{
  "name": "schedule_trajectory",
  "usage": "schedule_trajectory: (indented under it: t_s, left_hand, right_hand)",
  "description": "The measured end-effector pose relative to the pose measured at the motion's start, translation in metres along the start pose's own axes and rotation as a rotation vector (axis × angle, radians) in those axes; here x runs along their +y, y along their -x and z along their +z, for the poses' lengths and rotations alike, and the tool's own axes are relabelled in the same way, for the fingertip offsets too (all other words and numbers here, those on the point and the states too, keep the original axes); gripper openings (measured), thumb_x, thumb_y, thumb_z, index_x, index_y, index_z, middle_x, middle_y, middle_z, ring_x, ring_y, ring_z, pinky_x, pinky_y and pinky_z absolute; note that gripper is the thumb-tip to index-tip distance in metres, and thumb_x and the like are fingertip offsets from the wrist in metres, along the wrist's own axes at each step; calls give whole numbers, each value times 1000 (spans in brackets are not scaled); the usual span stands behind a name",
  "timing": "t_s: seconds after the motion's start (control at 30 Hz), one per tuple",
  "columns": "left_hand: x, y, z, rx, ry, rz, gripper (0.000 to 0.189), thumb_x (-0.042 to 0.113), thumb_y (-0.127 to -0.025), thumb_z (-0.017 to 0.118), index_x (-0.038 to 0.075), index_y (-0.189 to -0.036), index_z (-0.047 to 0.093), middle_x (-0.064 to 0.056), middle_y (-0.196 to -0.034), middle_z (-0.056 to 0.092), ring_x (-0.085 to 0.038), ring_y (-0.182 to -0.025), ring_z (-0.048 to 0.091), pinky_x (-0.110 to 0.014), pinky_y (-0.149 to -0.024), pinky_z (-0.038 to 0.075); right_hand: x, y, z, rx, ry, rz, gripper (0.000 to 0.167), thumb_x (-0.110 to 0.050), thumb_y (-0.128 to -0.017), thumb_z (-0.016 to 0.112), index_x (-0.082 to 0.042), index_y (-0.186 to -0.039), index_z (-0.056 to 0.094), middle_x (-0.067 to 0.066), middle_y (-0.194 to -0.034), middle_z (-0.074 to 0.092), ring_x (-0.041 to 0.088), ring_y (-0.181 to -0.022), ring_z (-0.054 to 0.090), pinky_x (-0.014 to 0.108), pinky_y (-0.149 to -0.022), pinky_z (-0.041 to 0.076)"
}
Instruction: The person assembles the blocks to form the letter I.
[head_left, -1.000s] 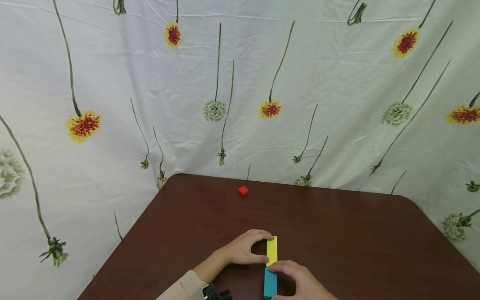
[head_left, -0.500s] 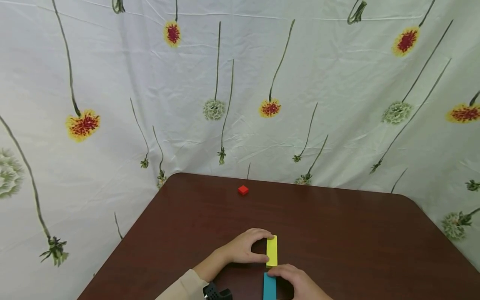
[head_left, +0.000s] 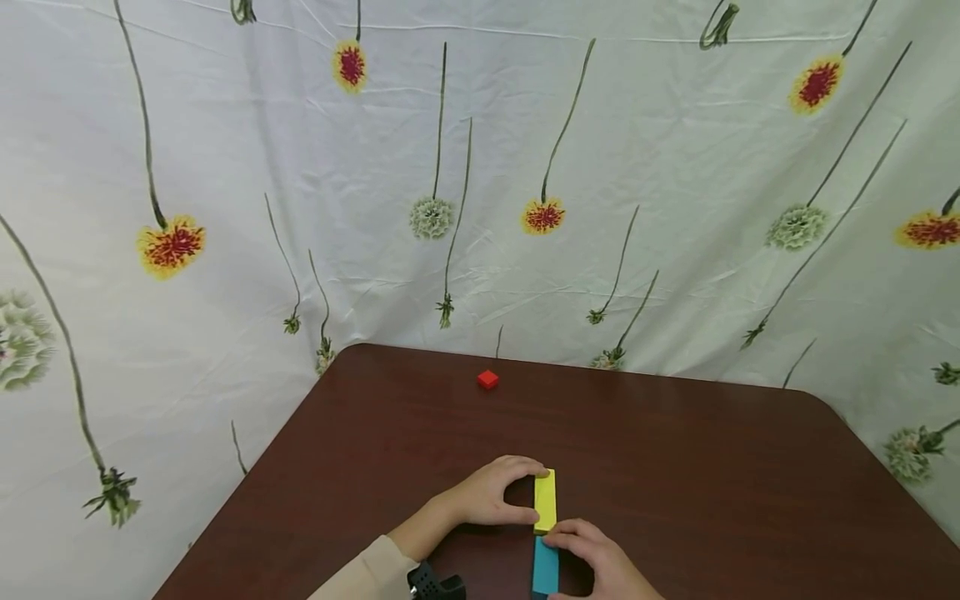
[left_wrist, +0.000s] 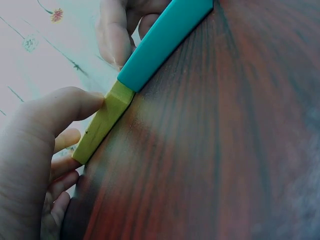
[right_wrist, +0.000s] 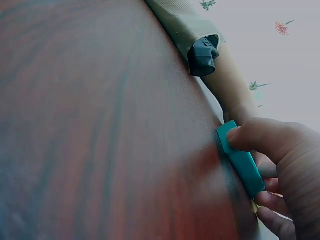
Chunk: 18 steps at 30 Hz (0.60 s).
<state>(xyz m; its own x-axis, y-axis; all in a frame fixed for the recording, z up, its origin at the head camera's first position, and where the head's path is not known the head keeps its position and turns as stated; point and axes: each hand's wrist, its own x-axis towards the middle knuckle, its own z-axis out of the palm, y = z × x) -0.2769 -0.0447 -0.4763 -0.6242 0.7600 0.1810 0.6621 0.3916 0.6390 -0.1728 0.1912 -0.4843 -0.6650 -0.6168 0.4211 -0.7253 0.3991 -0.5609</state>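
Note:
A long yellow block lies on the dark wooden table, its length pointing away from me. My left hand holds it by its two ends, thumb at the near end and fingertips at the far one. In line with it, on the near side, is a teal-blue block. My right hand grips that one between thumb and fingers. In the left wrist view the end of the blue block meets the end of the yellow block. The right wrist view shows my thumb on the blue block.
A small red block sits near the table's far edge. Behind the table hangs a white cloth printed with flowers. A black wristband is on my left wrist.
The blue block was drawn toward me, opening a gap to the yellow block, then came back up against it with my right hand. The left hand and yellow block stayed put.

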Motion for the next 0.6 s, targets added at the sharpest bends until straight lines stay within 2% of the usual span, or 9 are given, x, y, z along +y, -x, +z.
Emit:
schedule_trajectory:
  t_s: [0.2, 0.6]
  left_hand:
    - [0, 0, 0, 2, -7, -3, 55, 41, -91, 65, 17, -139, 53, 1, -142, 49, -18, -133, 41, -42, -107, 35]
    - [0, 0, 1, 4, -6, -1, 55, 41, -91, 64, 17, -140, 53, 1, -142, 49, -19, -133, 40, -44, -107, 35]
  right_hand:
    - [3, 0, 3, 31, -22, -57, 43, -22, -83, 80, -5, -119, 65, 9, -117, 54, 16, -103, 54, 29, -79, 52]
    - [4, 1, 4, 76, 13, -78, 40, -22, -84, 79, -6, -118, 68, 7, -116, 57, 15, -102, 54, 29, -78, 52]
